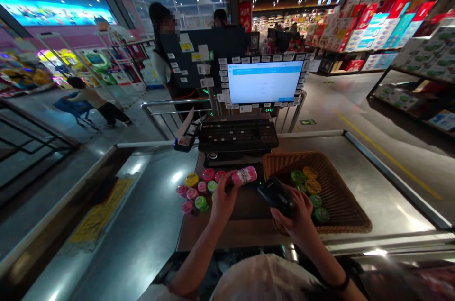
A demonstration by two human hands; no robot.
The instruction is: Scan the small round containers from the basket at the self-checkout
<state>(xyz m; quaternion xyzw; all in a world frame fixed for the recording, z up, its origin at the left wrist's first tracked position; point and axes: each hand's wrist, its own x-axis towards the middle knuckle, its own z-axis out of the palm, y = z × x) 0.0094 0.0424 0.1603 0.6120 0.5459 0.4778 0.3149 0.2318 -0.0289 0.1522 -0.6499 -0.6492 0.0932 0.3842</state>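
Note:
My left hand is closed on a small pink bottle, which lies on its side in the fingers with its label showing. Facing it from the right is a black barcode scanner, gripped in my right hand. A gap separates the scanner's front from the bottle. Left of my left hand, several small pink, green and yellow-topped bottles stand grouped on the counter; my hand hides some. Under and beyond my right hand, a brown wicker basket holds several round green and orange containers.
Behind the counter's work area stand a black keyboard and a lit monitor edged with labels. A metal railing runs behind them. A yellow cloth-like item lies at left. Beyond are a standing person and a person with a blue cart.

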